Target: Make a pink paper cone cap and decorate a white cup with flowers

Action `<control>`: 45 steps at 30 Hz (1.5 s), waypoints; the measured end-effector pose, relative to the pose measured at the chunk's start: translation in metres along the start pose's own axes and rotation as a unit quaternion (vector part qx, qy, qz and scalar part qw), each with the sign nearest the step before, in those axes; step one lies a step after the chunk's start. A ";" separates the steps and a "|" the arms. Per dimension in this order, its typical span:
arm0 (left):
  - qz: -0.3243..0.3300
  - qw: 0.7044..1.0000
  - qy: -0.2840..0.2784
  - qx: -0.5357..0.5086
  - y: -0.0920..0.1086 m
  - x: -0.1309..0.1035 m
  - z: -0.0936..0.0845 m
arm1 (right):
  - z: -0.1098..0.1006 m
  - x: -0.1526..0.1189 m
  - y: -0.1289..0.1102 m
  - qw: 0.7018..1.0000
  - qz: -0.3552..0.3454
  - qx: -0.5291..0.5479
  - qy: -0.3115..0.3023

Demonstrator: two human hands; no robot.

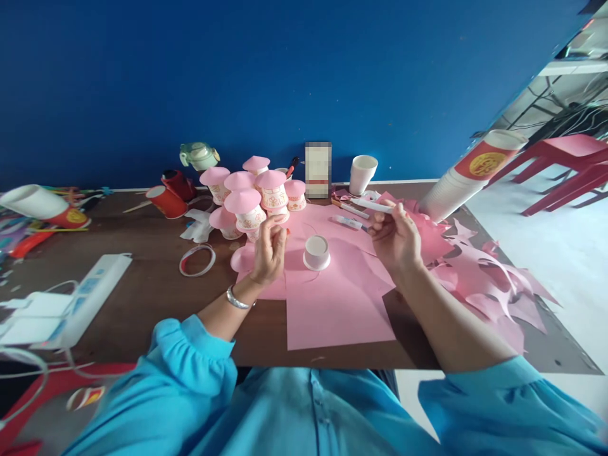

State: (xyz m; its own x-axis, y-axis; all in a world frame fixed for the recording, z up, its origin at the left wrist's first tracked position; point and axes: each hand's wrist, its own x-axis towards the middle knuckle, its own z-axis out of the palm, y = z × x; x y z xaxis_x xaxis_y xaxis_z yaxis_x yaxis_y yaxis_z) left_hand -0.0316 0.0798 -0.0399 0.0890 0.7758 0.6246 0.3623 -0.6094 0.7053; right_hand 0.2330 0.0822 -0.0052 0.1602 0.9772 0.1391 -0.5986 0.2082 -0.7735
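My right hand [398, 240] is closed around a slim white pen [375, 206], held level above the right side of the pink paper. My left hand [272, 250] is raised with its fingers pinched; a small red spot shows at the fingertips, and what they hold, if anything, is unclear. Between both hands, a small white paper cup [316, 252] stands upside down on a pink paper sheet [339, 323]. Just beyond my left hand are several cups with pink cone roofs [243, 201], some bearing red-orange drawings. A marker [349, 221] lies near my right hand.
Pink paper scraps [489, 278] cover the right side. A long stack of paper cups [468, 174] leans there. A tape roll [197, 260], a red cup [166, 201] and a power strip [92, 301] lie left. A white cup [363, 174] stands by the blue wall [304, 76].
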 end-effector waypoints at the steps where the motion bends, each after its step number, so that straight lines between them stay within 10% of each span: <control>1: 0.000 1.000 -0.006 0.004 -0.003 0.002 0.000 | -0.002 0.002 0.002 1.000 0.005 -0.004 0.004; 14: 0.019 0.970 -0.179 0.165 -0.029 0.005 0.005 | -0.004 -0.006 0.027 0.995 0.090 -0.024 -0.026; 24: 0.058 0.992 -0.109 0.032 -0.003 0.002 -0.001 | -0.006 -0.006 0.031 0.995 0.075 -0.061 -0.032; 30: 0.048 0.971 -0.195 -0.129 0.007 -0.007 0.005 | -0.007 -0.007 0.033 0.994 0.077 -0.069 -0.043; 45: 0.035 0.991 -0.126 0.024 0.003 -0.009 0.016 | -0.002 -0.011 0.034 0.994 0.080 -0.069 -0.033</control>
State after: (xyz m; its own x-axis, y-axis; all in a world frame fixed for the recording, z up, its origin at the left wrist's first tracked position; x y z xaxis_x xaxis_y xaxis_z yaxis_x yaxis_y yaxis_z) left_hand -0.0165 0.0737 -0.0494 0.3417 0.7519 0.5638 0.3904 -0.6593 0.6426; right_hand 0.2119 0.0782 -0.0343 0.0176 0.9988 0.0447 -0.4979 0.0475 -0.8659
